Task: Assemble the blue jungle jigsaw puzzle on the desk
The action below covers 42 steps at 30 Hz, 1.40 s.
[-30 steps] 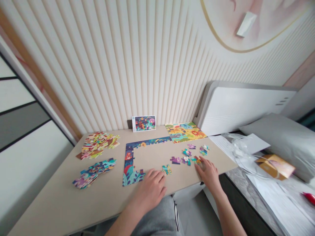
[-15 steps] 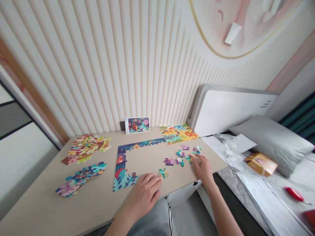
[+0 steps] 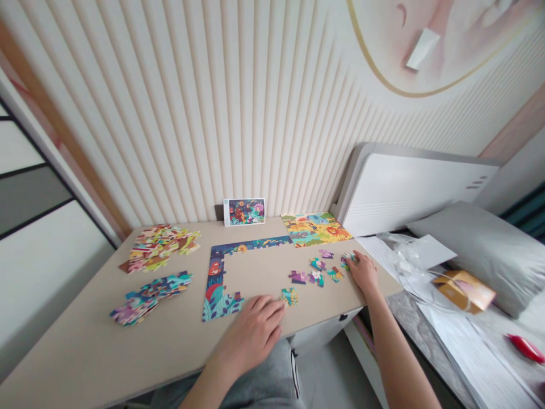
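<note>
My left hand (image 3: pixel 254 329) lies palm down at the table's front edge, fingers stretched out. Just beyond its fingertips is a teal and yellow puzzle piece (image 3: pixel 290 296). My right hand (image 3: pixel 366 274) reaches over the table's right side, its fingers closed on a multicoloured puzzle piece (image 3: pixel 346 258) that they partly cover. Left of it lie several loose pieces, among them an orange and teal puzzle piece (image 3: pixel 335 274) and a purple puzzle piece (image 3: pixel 297 277). A partly joined puzzle border (image 3: pixel 216 278) forms the left side, the top and part of the bottom of a frame.
A picture card (image 3: pixel 244 212) leans against the ribbed wall. Beside it lies a yellow animal puzzle (image 3: pixel 317 228). Two piles of pieces, one reddish-green (image 3: pixel 162 248) and one blue-purple (image 3: pixel 151 296), lie at left. Right of the table is a bed with papers, an orange box (image 3: pixel 464 291) and a pillow (image 3: pixel 477 250).
My right hand has moved away from the orange and teal piece to the multicoloured piece farther back. My left hand stays by the border. The camera view has shifted slightly.
</note>
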### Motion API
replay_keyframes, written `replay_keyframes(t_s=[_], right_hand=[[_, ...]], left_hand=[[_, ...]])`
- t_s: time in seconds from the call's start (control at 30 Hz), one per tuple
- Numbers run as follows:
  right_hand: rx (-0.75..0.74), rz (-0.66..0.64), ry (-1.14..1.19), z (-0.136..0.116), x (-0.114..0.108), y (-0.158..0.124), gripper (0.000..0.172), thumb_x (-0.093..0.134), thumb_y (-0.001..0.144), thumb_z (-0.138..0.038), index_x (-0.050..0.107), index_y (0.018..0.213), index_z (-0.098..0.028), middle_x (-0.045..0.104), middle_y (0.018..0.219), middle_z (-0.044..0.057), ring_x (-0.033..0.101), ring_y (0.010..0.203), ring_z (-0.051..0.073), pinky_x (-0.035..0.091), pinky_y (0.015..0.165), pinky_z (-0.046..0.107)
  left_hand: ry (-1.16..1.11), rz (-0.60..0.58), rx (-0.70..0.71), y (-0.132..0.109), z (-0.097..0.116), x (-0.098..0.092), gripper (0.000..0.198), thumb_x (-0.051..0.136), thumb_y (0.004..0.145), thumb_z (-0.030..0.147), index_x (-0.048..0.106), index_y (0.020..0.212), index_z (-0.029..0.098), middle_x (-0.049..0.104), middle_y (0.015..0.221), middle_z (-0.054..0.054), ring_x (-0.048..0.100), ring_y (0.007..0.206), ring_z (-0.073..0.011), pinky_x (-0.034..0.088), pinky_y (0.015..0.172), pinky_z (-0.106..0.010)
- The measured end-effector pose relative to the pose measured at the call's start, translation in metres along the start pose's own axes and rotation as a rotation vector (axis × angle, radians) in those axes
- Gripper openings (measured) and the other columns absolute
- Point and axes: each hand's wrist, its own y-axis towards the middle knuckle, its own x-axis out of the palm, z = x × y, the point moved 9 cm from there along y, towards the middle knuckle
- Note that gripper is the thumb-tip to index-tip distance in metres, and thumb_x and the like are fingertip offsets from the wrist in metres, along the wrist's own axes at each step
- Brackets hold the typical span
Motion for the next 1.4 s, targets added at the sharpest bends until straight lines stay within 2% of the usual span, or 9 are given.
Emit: replay_keyframes(t_s=[0.1, 0.17, 0.33, 0.4, 0.47, 0.6, 0.9, 1.2, 1.4], right_hand=[[-0.053, 0.045, 0.194, -0.02, -0.011, -0.014, 0.063, 0.058, 0.088, -0.055, 0.062, 0.134, -0.012, 0.068, 0.12, 0.019, 0.062, 0.111, 0.032, 0.045, 0.098, 0.048], [-0.158, 0.021, 0.359, -0.056, -0.012, -0.035, 0.063, 0.06, 0.088, -0.056, 0.062, 0.133, -0.013, 0.069, 0.119, 0.018, 0.064, 0.107, 0.031, 0.048, 0.096, 0.047], [-0.641, -0.327, 0.557, -0.194, 0.008, -0.131, 0.044, 0.066, 0.091, -0.045, 0.064, 0.13, -0.024, 0.067, 0.125, 0.011, 0.061, 0.117, 0.027, 0.046, 0.104, 0.045], [-0.755, -0.444, 0.557, -0.229, 0.013, -0.161, 0.047, 0.069, 0.091, -0.043, 0.062, 0.134, -0.026, 0.066, 0.127, 0.011, 0.06, 0.119, 0.027, 0.046, 0.105, 0.045], [-0.835, -0.528, 0.534, -0.247, 0.014, -0.176, 0.052, 0.069, 0.091, -0.044, 0.058, 0.139, -0.026, 0.065, 0.13, 0.011, 0.058, 0.122, 0.026, 0.046, 0.106, 0.044], [-0.867, -0.536, 0.411, -0.238, 0.009, -0.172, 0.061, 0.073, 0.088, -0.048, 0.056, 0.143, -0.028, 0.059, 0.139, 0.012, 0.052, 0.13, 0.029, 0.04, 0.112, 0.049], [-0.803, -0.463, 0.353, -0.188, 0.009, -0.157, 0.037, 0.061, 0.097, -0.04, 0.066, 0.132, -0.028, 0.065, 0.129, 0.011, 0.059, 0.122, 0.028, 0.046, 0.107, 0.048], [-0.967, -0.464, 0.244, -0.2, 0.013, -0.166, 0.033, 0.056, 0.1, -0.034, 0.067, 0.131, -0.04, 0.062, 0.134, 0.007, 0.057, 0.124, 0.027, 0.044, 0.108, 0.049], [-0.98, -0.484, 0.221, -0.207, 0.001, -0.168, 0.033, 0.056, 0.1, -0.031, 0.068, 0.129, -0.041, 0.062, 0.133, 0.007, 0.058, 0.123, 0.027, 0.046, 0.107, 0.047]], left_hand=[[-0.009, 0.013, -0.041, -0.002, -0.003, 0.001, 0.036, 0.058, 0.097, 0.026, 0.059, 0.132, 0.028, 0.058, 0.141, -0.004, 0.05, 0.131, -0.0242, 0.042, 0.112, -0.046], [-0.014, 0.04, -0.077, -0.004, -0.007, 0.002, 0.039, 0.058, 0.096, 0.025, 0.057, 0.135, 0.028, 0.056, 0.142, -0.006, 0.05, 0.132, -0.0248, 0.042, 0.113, -0.046], [-0.012, 0.14, -0.199, -0.01, -0.028, 0.005, 0.052, 0.056, 0.096, 0.025, 0.045, 0.147, 0.024, 0.053, 0.144, -0.01, 0.049, 0.134, -0.0259, 0.041, 0.114, -0.046], [-0.008, 0.169, -0.228, -0.012, -0.033, 0.003, 0.054, 0.055, 0.097, 0.025, 0.042, 0.149, 0.022, 0.052, 0.145, -0.011, 0.048, 0.135, -0.0265, 0.041, 0.114, -0.047], [-0.007, 0.187, -0.235, -0.013, -0.034, 0.0, 0.052, 0.054, 0.097, 0.024, 0.043, 0.148, 0.022, 0.053, 0.143, -0.011, 0.049, 0.133, -0.0262, 0.042, 0.114, -0.047], [-0.008, 0.184, -0.199, -0.012, -0.026, -0.006, 0.034, 0.055, 0.097, 0.021, 0.06, 0.13, 0.024, 0.06, 0.133, -0.008, 0.054, 0.127, -0.0247, 0.044, 0.111, -0.046], [-0.014, 0.162, -0.212, -0.011, -0.022, -0.008, 0.025, 0.054, 0.098, 0.021, 0.066, 0.119, 0.025, 0.063, 0.122, -0.007, 0.055, 0.119, -0.0249, 0.046, 0.107, -0.047], [-0.022, 0.119, -0.18, -0.009, -0.018, -0.009, 0.028, 0.058, 0.097, 0.025, 0.065, 0.124, 0.026, 0.061, 0.127, -0.007, 0.052, 0.124, -0.0253, 0.044, 0.11, -0.046], [0.004, 0.133, -0.185, -0.011, -0.02, -0.005, 0.031, 0.059, 0.097, 0.028, 0.063, 0.127, 0.027, 0.058, 0.133, -0.008, 0.052, 0.126, -0.0267, 0.044, 0.11, -0.048]])
